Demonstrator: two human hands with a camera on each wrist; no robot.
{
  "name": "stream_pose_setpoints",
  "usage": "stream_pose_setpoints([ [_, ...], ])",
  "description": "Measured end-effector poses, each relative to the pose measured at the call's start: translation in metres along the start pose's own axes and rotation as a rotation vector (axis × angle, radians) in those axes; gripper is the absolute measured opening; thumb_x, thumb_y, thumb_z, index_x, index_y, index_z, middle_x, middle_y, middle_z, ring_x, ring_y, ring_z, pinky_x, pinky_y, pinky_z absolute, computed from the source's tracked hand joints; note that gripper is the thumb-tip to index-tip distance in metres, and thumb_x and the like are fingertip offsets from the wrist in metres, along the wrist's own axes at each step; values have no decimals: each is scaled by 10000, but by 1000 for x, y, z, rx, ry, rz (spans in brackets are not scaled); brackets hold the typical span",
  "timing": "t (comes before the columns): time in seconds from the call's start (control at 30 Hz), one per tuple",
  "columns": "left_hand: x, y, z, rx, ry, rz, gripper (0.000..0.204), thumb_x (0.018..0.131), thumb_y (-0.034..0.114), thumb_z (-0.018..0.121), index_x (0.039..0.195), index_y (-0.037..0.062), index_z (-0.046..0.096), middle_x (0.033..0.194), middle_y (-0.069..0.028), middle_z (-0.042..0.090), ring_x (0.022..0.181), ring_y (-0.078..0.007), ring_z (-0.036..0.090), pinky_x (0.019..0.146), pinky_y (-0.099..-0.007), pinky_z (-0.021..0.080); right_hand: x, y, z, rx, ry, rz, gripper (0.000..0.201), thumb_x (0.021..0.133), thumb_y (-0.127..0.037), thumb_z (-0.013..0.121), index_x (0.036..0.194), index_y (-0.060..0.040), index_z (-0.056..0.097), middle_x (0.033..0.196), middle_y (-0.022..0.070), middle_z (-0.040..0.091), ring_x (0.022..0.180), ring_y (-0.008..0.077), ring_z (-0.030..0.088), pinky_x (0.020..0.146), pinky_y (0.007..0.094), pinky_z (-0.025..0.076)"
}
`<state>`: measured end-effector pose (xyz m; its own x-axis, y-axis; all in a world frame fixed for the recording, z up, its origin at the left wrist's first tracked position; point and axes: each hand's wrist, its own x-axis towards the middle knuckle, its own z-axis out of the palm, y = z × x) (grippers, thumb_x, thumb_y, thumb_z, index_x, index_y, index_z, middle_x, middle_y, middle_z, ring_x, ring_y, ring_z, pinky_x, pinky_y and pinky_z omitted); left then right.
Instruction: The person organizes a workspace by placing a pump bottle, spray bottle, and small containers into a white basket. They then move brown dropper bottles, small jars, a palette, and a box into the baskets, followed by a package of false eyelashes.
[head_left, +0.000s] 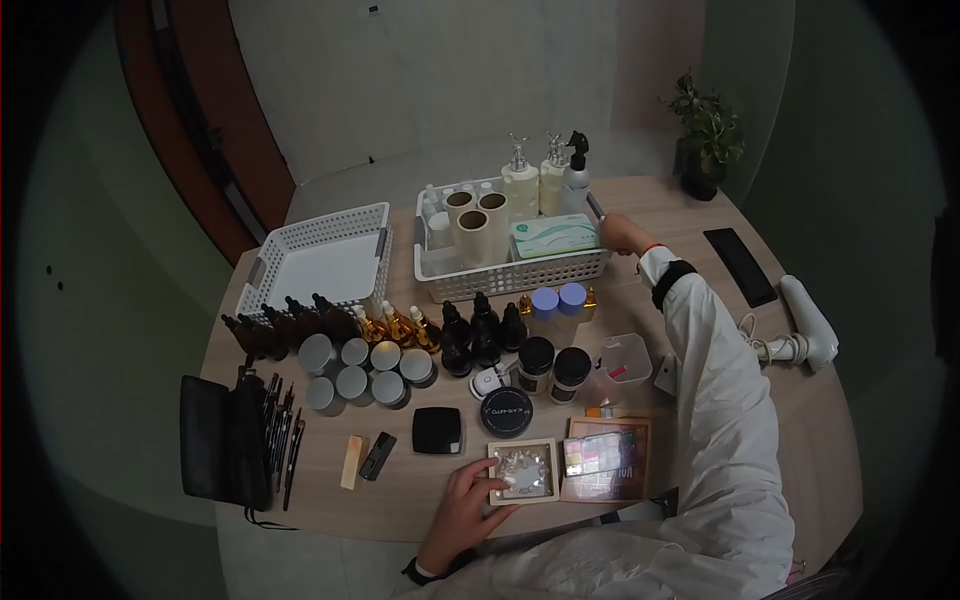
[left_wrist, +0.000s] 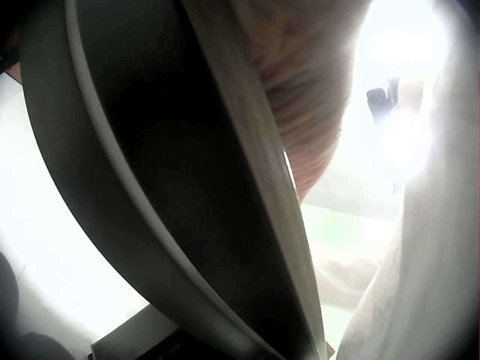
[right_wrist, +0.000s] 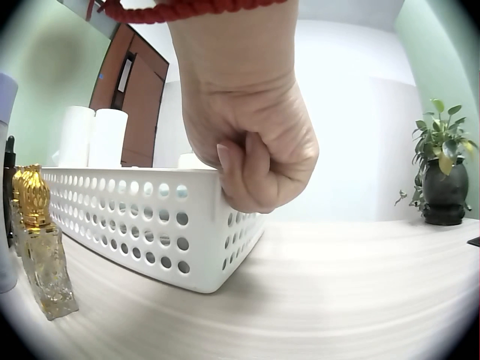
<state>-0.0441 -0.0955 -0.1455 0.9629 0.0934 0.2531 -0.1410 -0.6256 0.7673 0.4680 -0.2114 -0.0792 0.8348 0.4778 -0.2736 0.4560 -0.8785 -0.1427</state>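
Note:
My right hand (head_left: 620,232) reaches to the far right end of a white perforated basket (head_left: 510,276), which holds pump bottles, paper rolls and a green tissue pack. In the right wrist view its curled fingers (right_wrist: 255,169) grip the rim of the basket (right_wrist: 135,217) at the corner. My left hand (head_left: 468,500) is at the near table edge and holds the left side of a square framed palette (head_left: 525,470). The left wrist view shows only a blurred dark strap and skin.
An empty white basket (head_left: 320,262) stands at the back left. Dark dropper bottles (head_left: 290,325), silver-lidded jars (head_left: 360,372), a black compact (head_left: 437,430), a brush roll (head_left: 240,440) and a pastel palette (head_left: 605,458) crowd the table. At right are a hair dryer (head_left: 810,325), phone (head_left: 740,265) and plant (head_left: 705,140).

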Motion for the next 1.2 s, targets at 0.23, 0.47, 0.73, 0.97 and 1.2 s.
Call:
stream_pose_setpoints([
  [0.23, 0, 1, 0, -4, -2, -15, 334, 698, 166, 801, 954, 48, 621, 1254, -137, 482, 1175, -298, 453, 962, -385, 403, 5, 27, 0, 126, 39, 166, 194, 820, -27, 477, 698, 59, 602, 584, 159, 596, 465, 248, 590, 406, 358, 466],
  [0.47, 1, 1, -1, -9, 2, 4, 337, 696, 172, 801, 951, 49, 618, 1251, -141, 483, 1169, -302, 456, 963, -386, 399, -13, 36, -1, 272, 99, 323, 188, 781, -45, 555, 614, 20, 610, 586, 153, 599, 494, 250, 598, 443, 358, 468],
  [0.73, 1, 2, -1, -4, 12, 9, 329, 701, 173, 798, 948, 55, 616, 1247, -143, 487, 1156, -309, 464, 962, -392, 396, 1, 71, 15, 254, -58, 183, 218, 828, -141, 554, 768, 51, 638, 694, 206, 652, 562, 282, 654, 481, 372, 508],
  [0.97, 0, 2, 0, -3, 19, 10, 320, 707, 177, 795, 940, 47, 619, 1245, -140, 489, 1151, -310, 469, 953, -395, 405, -25, 67, -24, 588, 71, 336, 250, 871, -155, 518, 841, 79, 601, 705, 212, 651, 598, 278, 677, 502, 355, 545],
  [1.2, 0, 3, -1, 7, 27, 8, 330, 712, 192, 786, 961, 52, 621, 1243, -133, 491, 1133, -314, 478, 937, -397, 417, -17, 70, -19, 606, 156, 234, 204, 859, -138, 515, 831, 40, 611, 746, 173, 658, 597, 273, 667, 519, 391, 560],
])
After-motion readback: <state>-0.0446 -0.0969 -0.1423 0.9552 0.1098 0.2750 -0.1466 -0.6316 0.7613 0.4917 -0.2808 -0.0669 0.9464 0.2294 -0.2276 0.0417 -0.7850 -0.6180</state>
